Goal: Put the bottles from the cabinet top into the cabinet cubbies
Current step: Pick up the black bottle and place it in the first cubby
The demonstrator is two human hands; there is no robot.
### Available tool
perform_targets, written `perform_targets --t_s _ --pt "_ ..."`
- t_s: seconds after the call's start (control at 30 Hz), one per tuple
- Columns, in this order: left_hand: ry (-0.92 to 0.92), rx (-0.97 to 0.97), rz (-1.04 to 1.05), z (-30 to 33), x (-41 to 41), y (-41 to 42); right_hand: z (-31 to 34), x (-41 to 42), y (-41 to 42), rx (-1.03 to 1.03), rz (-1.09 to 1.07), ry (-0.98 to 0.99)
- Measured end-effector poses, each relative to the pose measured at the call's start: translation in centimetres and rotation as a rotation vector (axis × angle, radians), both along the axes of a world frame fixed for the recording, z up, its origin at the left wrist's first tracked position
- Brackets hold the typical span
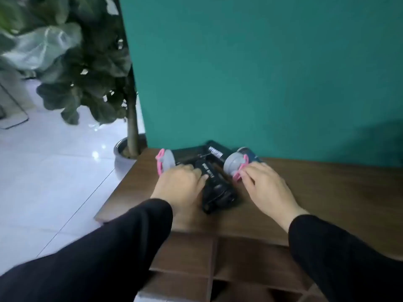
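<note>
Three bottles lie on their sides at the left rear of the cabinet top (327,192), against the teal wall (261,73). None is in a cubby yet.

**Positions (clock-face, centre = front bottle)**
- Front bottle (216,188): dark, cap end toward 6 o'clock.
- Left bottle (174,159): at approx. 10 o'clock, grey lid, pink loop.
- Right bottle (239,160): at approx. 1 o'clock, grey lid, pink loop, tilted over the others.
- Cubbies (250,269): at 6 o'clock, below the front edge.

**Grip state**
- Left hand (181,188): fingers curled over the front bottle's left flank, touching. Wrap not complete; thumb hidden, so full closure cannot be confirmed.
- Right hand (263,184): fingers loosely spread, tips at the right bottle's pink loop. Touching or just short: cannot tell. Holds nothing firmly.

**Hazards (judgement)**
1. Bottles are cylinders on a smooth top; lifting one may free the others to roll. Left edge is near; a fall to the tiled floor (54,171) is possible.
2. Right bottle leans on its neighbours. Removing the front bottle first may drop it.
3. Pulling by the loop alone lets the body swing and strike adjacent bottles.
4. Partial grip on the front bottle risks slip.

**Materials/shapes**
- Bottle bodies: dark, glossy, prob. plastic; white lettering.
- Lids: matte grey, round. Loops: thin, flexible-looking pink.
- Cabinet: brown wood-grain, flat, square-edged; square cubby openings.
- Floor: glossy white tile. Frame is motion-blurred; fine detail unclear.
</note>
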State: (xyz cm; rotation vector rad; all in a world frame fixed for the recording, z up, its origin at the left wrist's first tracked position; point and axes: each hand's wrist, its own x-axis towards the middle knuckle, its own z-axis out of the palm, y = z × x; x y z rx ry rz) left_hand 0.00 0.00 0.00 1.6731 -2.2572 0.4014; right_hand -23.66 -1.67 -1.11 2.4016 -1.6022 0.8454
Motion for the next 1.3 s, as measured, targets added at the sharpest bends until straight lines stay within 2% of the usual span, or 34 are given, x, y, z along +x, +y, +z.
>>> perform_targets --t_s 0.1,0.13,0.23,0.3,0.47,0.6,0.73,0.83,0.93,1.07,1.17,1.3 --pt "0.131 0.099 0.068 -5.6 2.7 1.8 -4.5 0.7 1.3 0.094 -0.02 -0.031" --pt "0.199 0.214 0.108 -7.1 3.2 2.4 -6.0 0.6 1.6 0.171 -0.043 -0.066" --pt "0.429 0.419 0.168 -9.2 3.8 2.3 -8.0 0.0 1.0 0.3 -0.094 -0.258" --pt "0.563 0.438 0.151 -9.3 2.8 2.3 -8.9 -0.6 0.9 0.386 -0.097 -0.361" --pt "0.769 0.467 0.051 -8.5 -2.0 1.0 -9.3 0.0 0.6 0.513 0.025 -0.494" --pt "0.817 0.395 0.065 -9.3 -4.6 0.4 -9.2 1.5 -0.3 0.613 0.156 -0.691" --pt "0.94 0.33 0.059 -10.3 -4.5 0.6 -9.1 2.7 -0.1 0.582 0.139 -0.857" --pt "0.929 0.278 0.045 -10.0 -3.3 1.9 -7.7 4.1 1.0 0.551 0.143 -0.952" --pt "0.923 0.175 0.051 -8.6 -1.5 3.5 -5.9 6.0 2.7 0.5 0.174 -0.939" --pt "0.786 0.006 0.012 -5.5 1.0 6.3 -3.5 8.6 6.0 0.433 0.225 -0.97" --pt "0.821 -0.028 0.017 -3.7 3.4 9.8 -2.3 10.2 9.3 0.419 0.343 -1.006" --pt "0.864 -0.038 0.047 -3.1 6.5 15.2 -2.6 11.4 13.4 0.406 0.485 -0.821"
